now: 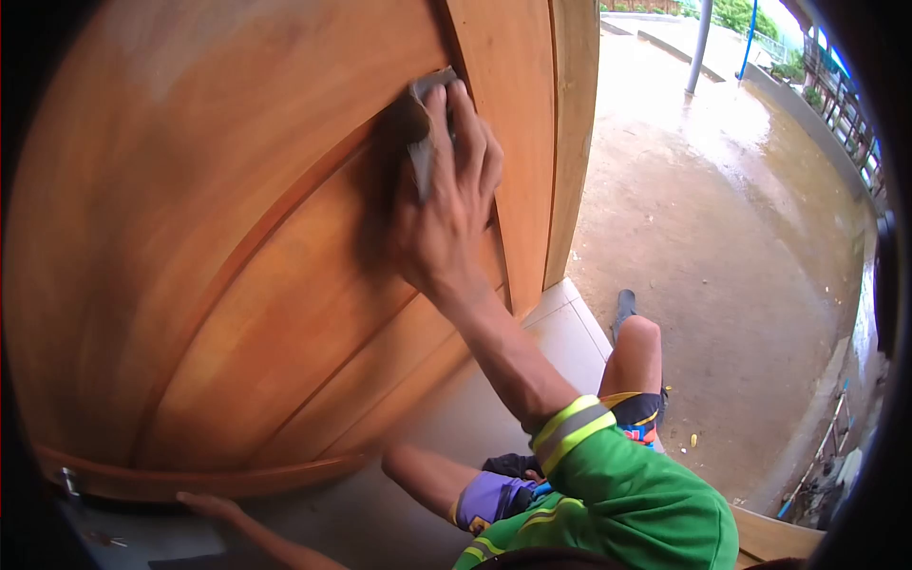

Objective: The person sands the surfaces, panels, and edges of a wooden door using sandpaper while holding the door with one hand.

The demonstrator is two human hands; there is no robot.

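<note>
A large brown wooden door (266, 370) with raised panels and a curved molding fills the left side. High on the door, near its upright frame strip, my right hand (446, 180) presses a folded grey piece of sandpaper (425, 171) against the wood, fingers bent over it. Whether a block sits inside the fold cannot be seen. At the lower left, my left hand (211, 505) is at the door's bottom-most edge in view. One finger or thumb lies along that edge, and its other fingers are mostly hidden.
A metal latch or handle (68, 482) is on the door's edge at lower left. Pale floor tiles (570, 328) lie under my bent legs. Outside stretches wet brown ground (693, 256) with a grey pole (700, 47). Long thin rods (825, 442) lie at the right.
</note>
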